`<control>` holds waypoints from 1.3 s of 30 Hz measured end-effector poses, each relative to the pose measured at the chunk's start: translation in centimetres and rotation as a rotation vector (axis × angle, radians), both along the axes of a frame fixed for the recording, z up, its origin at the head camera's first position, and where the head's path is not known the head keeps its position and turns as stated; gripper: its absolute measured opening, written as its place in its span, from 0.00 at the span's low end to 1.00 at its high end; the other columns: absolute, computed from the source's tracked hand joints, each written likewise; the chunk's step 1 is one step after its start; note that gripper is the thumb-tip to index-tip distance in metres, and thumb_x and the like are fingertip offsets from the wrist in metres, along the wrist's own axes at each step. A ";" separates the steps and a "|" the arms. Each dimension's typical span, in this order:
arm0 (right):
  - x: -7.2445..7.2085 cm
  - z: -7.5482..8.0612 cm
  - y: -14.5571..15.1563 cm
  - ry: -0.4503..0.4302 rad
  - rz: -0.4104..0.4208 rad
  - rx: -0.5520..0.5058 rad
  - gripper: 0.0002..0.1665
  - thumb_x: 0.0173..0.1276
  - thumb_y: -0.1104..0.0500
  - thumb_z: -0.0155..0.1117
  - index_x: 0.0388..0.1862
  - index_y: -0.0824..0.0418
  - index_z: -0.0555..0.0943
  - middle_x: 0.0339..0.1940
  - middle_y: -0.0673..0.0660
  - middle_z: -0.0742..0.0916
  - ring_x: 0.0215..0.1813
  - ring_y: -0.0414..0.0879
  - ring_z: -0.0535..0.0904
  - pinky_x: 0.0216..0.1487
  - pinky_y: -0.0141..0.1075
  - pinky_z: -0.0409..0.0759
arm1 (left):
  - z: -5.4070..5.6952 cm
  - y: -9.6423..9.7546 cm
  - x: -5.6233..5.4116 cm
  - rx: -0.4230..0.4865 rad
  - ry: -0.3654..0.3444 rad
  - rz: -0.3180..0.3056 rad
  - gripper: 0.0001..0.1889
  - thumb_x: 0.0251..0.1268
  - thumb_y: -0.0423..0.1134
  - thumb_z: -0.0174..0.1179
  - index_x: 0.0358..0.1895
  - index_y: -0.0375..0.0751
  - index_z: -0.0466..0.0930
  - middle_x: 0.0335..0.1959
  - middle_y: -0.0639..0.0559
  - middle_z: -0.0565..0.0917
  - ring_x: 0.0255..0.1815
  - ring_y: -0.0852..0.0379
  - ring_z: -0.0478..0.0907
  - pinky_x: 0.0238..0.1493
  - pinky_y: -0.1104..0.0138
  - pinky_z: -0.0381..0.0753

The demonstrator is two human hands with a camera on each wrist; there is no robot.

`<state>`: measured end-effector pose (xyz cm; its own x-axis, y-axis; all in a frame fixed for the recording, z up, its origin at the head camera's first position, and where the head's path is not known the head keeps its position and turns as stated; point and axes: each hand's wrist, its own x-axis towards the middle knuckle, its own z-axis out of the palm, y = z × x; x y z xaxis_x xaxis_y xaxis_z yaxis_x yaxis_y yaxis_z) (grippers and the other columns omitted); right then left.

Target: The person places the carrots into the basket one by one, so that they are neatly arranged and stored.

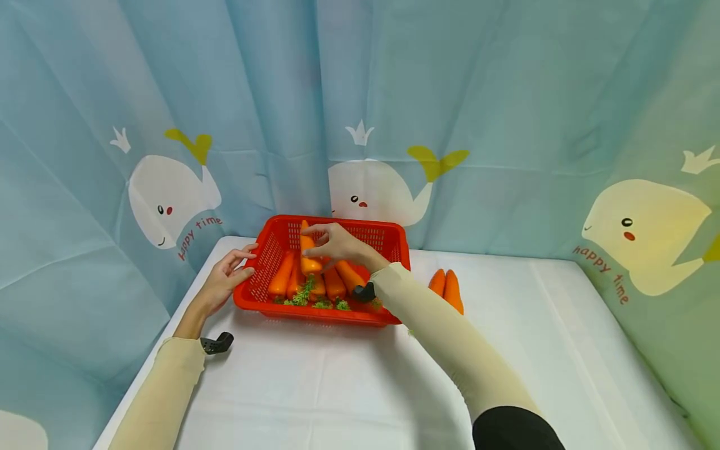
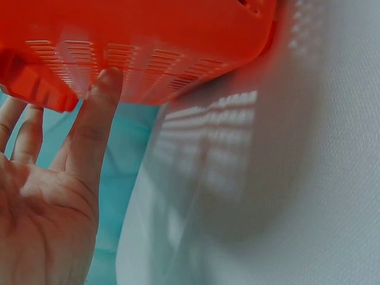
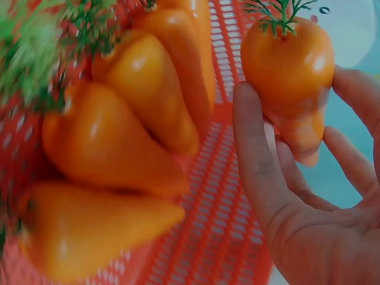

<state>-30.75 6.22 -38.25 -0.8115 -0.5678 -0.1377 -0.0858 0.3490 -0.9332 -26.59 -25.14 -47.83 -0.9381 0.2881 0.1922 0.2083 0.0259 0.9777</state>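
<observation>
My right hand [image 1: 337, 242] pinches a carrot [image 1: 308, 250] between thumb and fingers, holding it over the red basket [image 1: 337, 317]. In the right wrist view this carrot [image 3: 288, 59] has its thick end and green leaves up toward the camera. Several more carrots [image 1: 281, 278] lie side by side in the basket, their leafy ends toward the near wall. At the basket's left end is my left hand [image 1: 222, 278], its fingers extended at the rim. The left wrist view shows a fingertip of the left hand [image 2: 47, 202] against the slotted basket wall [image 2: 136, 35].
Two carrots [image 1: 452, 292] lie on the white table [image 1: 270, 387] to the right of the basket, partly hidden by my right sleeve [image 1: 444, 337]. A blue curtain [image 1: 506, 94] with whale pictures hangs behind the table and along its sides.
</observation>
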 end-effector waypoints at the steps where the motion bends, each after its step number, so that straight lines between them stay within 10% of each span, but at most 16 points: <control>1: -0.1 -0.3 -0.5 -0.020 -0.005 -0.006 0.36 0.70 0.61 0.72 0.75 0.59 0.72 0.65 0.68 0.77 0.48 0.56 0.83 0.47 0.59 0.86 | 0.0 0.0 0.0 -0.001 0.002 0.000 0.15 0.77 0.31 0.58 0.60 0.29 0.69 0.82 0.38 0.56 0.79 0.33 0.55 0.58 0.73 0.79; 21: -0.7 -3.3 -5.1 -0.160 -0.076 0.014 0.35 0.71 0.60 0.71 0.74 0.64 0.71 0.41 0.59 0.80 0.32 0.52 0.80 0.46 0.53 0.87 | 0.5 0.0 -0.1 0.030 -0.012 -0.021 0.16 0.77 0.31 0.57 0.60 0.27 0.68 0.82 0.38 0.56 0.66 0.62 0.74 0.54 0.68 0.83; 39: -0.4 -4.0 -6.5 -0.129 -0.118 0.082 0.31 0.71 0.55 0.71 0.69 0.66 0.76 0.45 0.60 0.84 0.32 0.52 0.85 0.42 0.50 0.88 | 0.0 -0.2 0.0 0.027 -0.006 -0.018 0.16 0.77 0.31 0.57 0.60 0.27 0.68 0.82 0.39 0.57 0.74 0.44 0.69 0.56 0.68 0.82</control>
